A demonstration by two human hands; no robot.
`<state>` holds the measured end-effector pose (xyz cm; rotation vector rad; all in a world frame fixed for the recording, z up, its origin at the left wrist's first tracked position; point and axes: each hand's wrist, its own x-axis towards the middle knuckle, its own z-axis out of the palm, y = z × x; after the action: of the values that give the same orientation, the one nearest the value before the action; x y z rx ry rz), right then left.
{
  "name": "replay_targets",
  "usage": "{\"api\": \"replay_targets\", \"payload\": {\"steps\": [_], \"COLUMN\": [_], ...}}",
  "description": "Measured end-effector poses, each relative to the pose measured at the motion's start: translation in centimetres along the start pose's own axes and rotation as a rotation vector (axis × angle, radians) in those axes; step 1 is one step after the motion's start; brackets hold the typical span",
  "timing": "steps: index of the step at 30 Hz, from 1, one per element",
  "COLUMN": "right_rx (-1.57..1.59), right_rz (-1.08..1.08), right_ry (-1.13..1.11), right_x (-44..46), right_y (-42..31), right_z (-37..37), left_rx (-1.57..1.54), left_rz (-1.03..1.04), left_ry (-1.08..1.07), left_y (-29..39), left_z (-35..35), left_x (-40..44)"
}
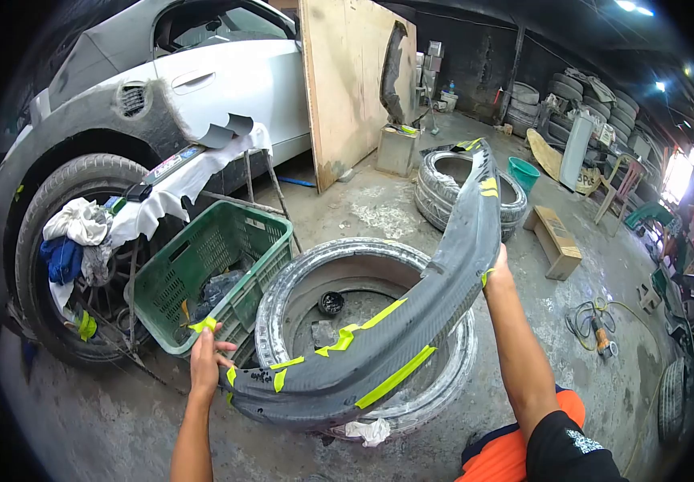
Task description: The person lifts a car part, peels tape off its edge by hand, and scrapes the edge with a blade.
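A long, curved, dark grey car body panel (391,345) with a woven carbon-fibre look lies across the lower middle. Strips of yellow-green tape (399,377) stick along its edges. My right hand (501,271) grips the panel's right edge, its fingers partly hidden behind it. At the panel's left end, my left hand (204,359) pinches a small loose piece of yellow tape (203,324) between thumb and finger. Beneath the panel is a tire (286,277) lying flat, with a small black round container (331,303) inside its ring.
A green plastic crate (194,265) stands left, beside a car wheel (37,265) with rags. Behind are another flat tire (435,205), a teal bucket (523,173), a wooden stool (554,241) and a plywood sheet (355,88). A corded power tool (603,341) lies on the floor at right.
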<state>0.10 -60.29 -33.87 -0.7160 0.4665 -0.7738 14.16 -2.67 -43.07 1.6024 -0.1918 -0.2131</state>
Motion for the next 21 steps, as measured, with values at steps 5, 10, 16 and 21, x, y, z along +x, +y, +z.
{"api": "replay_targets", "payload": {"steps": [5, 10, 16, 21], "right_rx": [0.003, -0.001, -0.114, -0.205], "right_rz": [0.037, 0.059, 0.047, 0.076], "right_ry": [-0.040, -0.067, -0.136, -0.175], "right_x": [-0.1, -0.1, 0.4, 0.4], "right_y": [-0.7, -1.7, -2.8, -2.4], "right_z": [2.8, 8.3, 13.1, 15.5], "left_rx": [0.204, 0.051, -0.104, -0.119], "left_rz": [0.183, 0.114, 0.126, 0.086], "left_ry": [-0.014, 0.031, 0.072, 0.100], "left_y": [-1.5, -1.2, -2.5, -2.2], "left_z": [0.4, 0.5, 0.9, 1.1], "left_x": [0.8, 0.3, 0.3, -0.5]}}
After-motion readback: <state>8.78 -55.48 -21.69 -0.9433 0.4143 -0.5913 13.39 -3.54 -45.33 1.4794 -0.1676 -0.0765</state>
